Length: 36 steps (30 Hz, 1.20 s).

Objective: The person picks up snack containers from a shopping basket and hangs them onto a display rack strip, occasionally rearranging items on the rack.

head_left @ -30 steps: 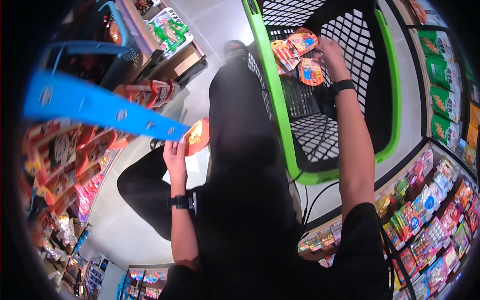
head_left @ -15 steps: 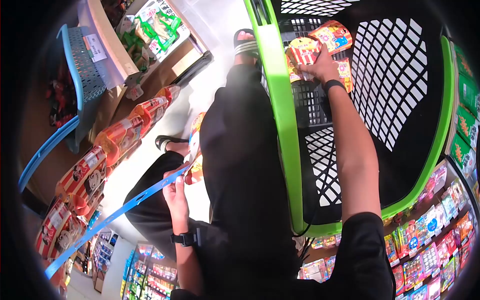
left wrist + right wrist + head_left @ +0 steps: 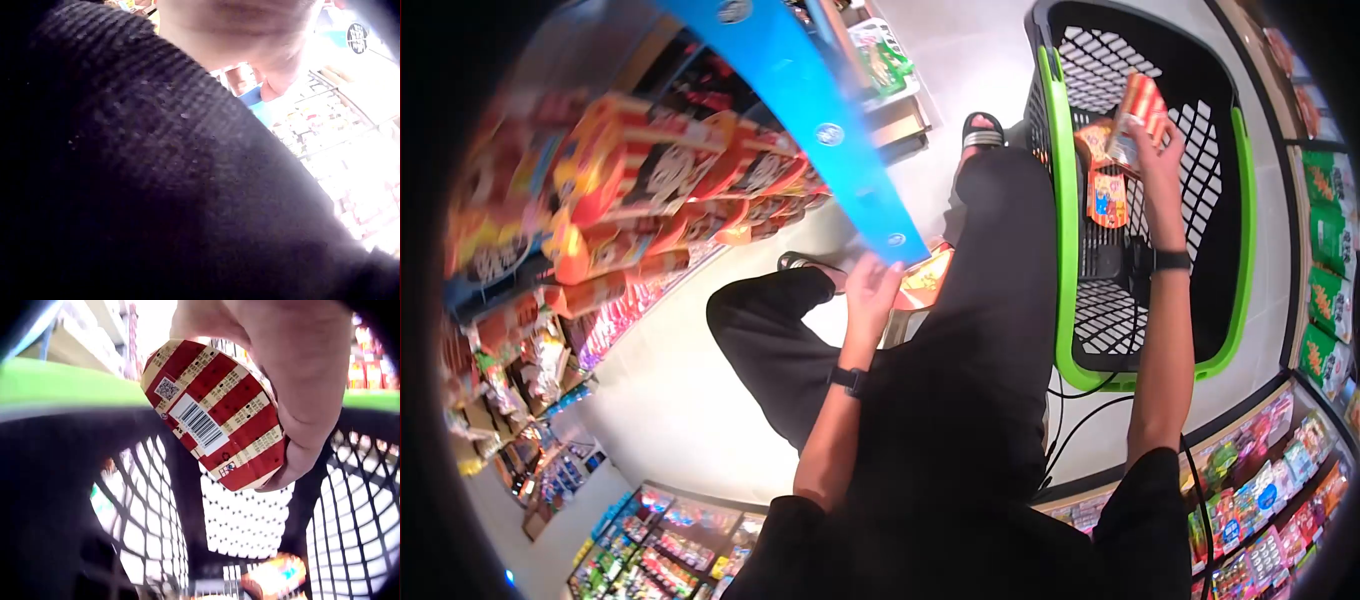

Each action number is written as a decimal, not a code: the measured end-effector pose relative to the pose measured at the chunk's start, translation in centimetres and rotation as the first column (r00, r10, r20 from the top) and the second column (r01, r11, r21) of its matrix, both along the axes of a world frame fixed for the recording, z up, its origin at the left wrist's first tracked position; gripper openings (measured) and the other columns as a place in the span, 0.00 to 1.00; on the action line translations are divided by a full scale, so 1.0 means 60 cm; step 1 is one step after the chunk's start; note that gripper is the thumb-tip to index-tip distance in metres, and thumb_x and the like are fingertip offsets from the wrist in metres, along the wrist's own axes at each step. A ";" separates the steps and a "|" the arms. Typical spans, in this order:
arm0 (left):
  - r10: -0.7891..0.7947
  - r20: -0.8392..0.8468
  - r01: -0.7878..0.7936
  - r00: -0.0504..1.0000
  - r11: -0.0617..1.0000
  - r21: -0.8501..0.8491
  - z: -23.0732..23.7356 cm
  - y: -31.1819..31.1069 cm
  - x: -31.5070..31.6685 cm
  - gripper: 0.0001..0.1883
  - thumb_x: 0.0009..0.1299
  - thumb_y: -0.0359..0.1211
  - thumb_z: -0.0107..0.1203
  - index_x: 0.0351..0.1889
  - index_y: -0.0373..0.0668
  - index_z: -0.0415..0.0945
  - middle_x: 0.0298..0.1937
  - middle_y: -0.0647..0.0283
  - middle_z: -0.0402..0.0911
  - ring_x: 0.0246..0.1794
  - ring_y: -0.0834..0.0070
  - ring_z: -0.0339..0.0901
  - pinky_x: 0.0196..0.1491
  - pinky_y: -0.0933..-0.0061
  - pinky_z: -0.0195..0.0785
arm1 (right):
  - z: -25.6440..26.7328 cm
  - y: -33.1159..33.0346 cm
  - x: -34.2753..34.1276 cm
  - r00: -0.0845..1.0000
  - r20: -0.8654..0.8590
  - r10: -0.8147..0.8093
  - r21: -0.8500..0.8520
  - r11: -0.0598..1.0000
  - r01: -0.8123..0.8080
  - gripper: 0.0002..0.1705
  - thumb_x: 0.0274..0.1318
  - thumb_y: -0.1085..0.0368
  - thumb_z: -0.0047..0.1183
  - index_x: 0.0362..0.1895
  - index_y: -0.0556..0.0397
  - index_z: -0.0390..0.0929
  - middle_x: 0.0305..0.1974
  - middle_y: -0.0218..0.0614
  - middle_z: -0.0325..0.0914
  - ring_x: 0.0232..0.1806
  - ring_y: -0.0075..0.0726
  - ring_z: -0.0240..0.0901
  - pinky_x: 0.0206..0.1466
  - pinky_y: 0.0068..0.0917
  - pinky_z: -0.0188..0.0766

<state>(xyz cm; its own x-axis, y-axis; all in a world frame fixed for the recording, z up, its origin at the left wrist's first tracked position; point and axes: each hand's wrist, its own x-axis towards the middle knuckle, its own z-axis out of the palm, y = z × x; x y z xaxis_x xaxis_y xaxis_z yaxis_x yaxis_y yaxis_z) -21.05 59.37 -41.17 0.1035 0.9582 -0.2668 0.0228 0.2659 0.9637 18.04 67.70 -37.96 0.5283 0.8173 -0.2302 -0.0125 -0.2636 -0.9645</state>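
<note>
In the head view my left hand [image 3: 873, 295] pinches the lower end of a long blue plastic strip [image 3: 848, 180] with round white marks. An orange snack pack [image 3: 927, 280] shows just beside those fingers, partly behind my thigh. My right hand [image 3: 1162, 175] grips a red-and-cream striped snack pack [image 3: 1145, 98] above the shopping basket [image 3: 1063, 300]. The right wrist view shows that pack's barcode side [image 3: 215, 419], with fingers round its edge. Below it in the basket lie orange snack packs [image 3: 1107, 200]. Dark cloth hides most of the left wrist view.
Striped snack packs [image 3: 665, 165] hang on the left. A shelf tray of green packs [image 3: 883, 62] stands at the back. Green bags [image 3: 1322, 235] line the right, with racks of candy [image 3: 1260, 500] below. Black cables [image 3: 1090, 408] run near the basket's front.
My right hand has risen from among the packs in the basket, gripping a striped pack. The blue strip has swung from slanting down-left to reaching up-left from my left hand. The view has shifted.
</note>
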 end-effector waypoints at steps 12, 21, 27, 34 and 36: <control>-0.032 0.259 0.021 0.965 0.999 0.046 0.033 0.008 -0.019 0.07 0.73 0.28 0.50 0.44 0.34 0.72 0.38 0.66 0.78 0.40 0.85 0.73 0.45 0.82 0.66 | 0.213 -0.151 -0.371 0.952 0.137 0.275 0.331 0.893 -0.305 0.59 0.40 0.64 0.66 0.71 0.58 0.38 0.59 0.48 0.57 0.60 0.41 0.62 0.62 0.35 0.63; 0.054 0.440 -0.113 0.896 0.988 0.109 0.068 0.001 -0.037 0.12 0.71 0.22 0.45 0.51 0.30 0.69 0.48 0.59 0.79 0.48 0.79 0.75 0.52 0.80 0.68 | 0.159 -0.193 -0.495 0.660 0.655 0.368 -0.044 0.890 -0.453 0.62 0.36 0.57 0.71 0.70 0.62 0.44 0.56 0.57 0.58 0.58 0.53 0.57 0.60 0.39 0.61; 0.095 0.470 -0.156 0.877 0.984 0.092 0.062 0.001 -0.053 0.14 0.71 0.21 0.44 0.54 0.31 0.68 0.51 0.57 0.78 0.49 0.78 0.76 0.51 0.78 0.70 | 0.150 -0.204 -0.505 0.576 0.703 0.418 -0.159 0.881 -0.446 0.62 0.35 0.52 0.70 0.69 0.63 0.45 0.53 0.57 0.59 0.55 0.55 0.58 0.58 0.41 0.62; 0.174 0.496 -0.195 0.851 0.981 -0.010 0.070 -0.003 -0.065 0.16 0.69 0.18 0.45 0.55 0.37 0.71 0.47 0.64 0.79 0.43 0.82 0.77 0.44 0.81 0.72 | 0.133 -0.217 -0.511 0.533 0.734 0.421 -0.139 0.861 -0.489 0.63 0.33 0.52 0.68 0.71 0.59 0.45 0.49 0.56 0.62 0.50 0.58 0.63 0.53 0.43 0.65; 0.177 0.512 -0.166 0.841 0.984 -0.068 0.067 0.001 -0.073 0.15 0.71 0.27 0.43 0.54 0.37 0.70 0.48 0.62 0.78 0.45 0.78 0.77 0.46 0.76 0.72 | 0.125 -0.219 -0.514 0.558 0.705 0.438 -0.124 0.850 -0.511 0.63 0.33 0.52 0.69 0.71 0.59 0.45 0.49 0.57 0.62 0.50 0.58 0.63 0.52 0.43 0.65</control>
<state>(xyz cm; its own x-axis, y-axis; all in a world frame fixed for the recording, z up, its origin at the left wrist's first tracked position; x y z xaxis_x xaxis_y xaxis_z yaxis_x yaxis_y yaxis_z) -25.40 59.45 -37.12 0.0660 0.9683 -0.2408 -0.5219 0.2392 0.8188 -12.79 54.59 -30.48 0.0272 0.9936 0.1101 0.7582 0.0513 -0.6500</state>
